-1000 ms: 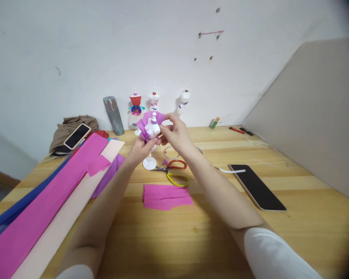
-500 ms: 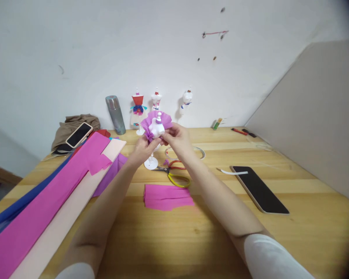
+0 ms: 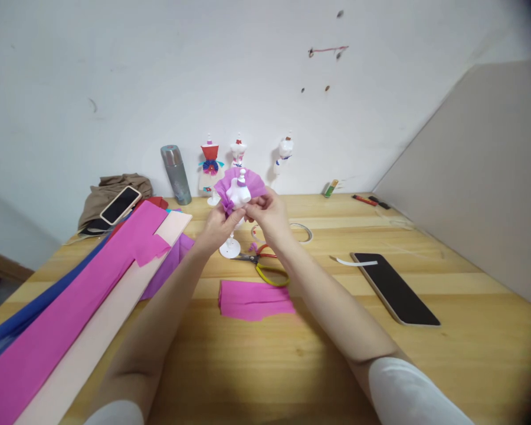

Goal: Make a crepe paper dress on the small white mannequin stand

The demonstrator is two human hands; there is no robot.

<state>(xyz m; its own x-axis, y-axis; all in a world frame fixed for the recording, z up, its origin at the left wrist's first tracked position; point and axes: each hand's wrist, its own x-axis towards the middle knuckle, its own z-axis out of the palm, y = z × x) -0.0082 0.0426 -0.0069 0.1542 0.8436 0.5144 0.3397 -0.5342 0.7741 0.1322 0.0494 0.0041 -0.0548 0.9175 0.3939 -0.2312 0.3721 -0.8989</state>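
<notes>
Between my hands a small white mannequin stands tilted on its round white base. Pleated purple crepe paper fans out behind its shoulders and gathers at its left side. My left hand is closed around the mannequin's waist, thumb on the front. With bent fingers, my right hand pinches the purple paper at the mannequin's right side; the fingertips are partly hidden. Below lie scissors with red and yellow handles, and a folded piece of magenta crepe paper.
Dressed mini mannequins line the wall beside a grey flask. Magenta paper strips and a phone on brown cloth are at left. A dark tablet, a tape roll and a glue stick lie rightward.
My right hand has shifted slightly right, and the purple paper on that side is spread a little wider. My left hand and the mannequin have hardly moved.
</notes>
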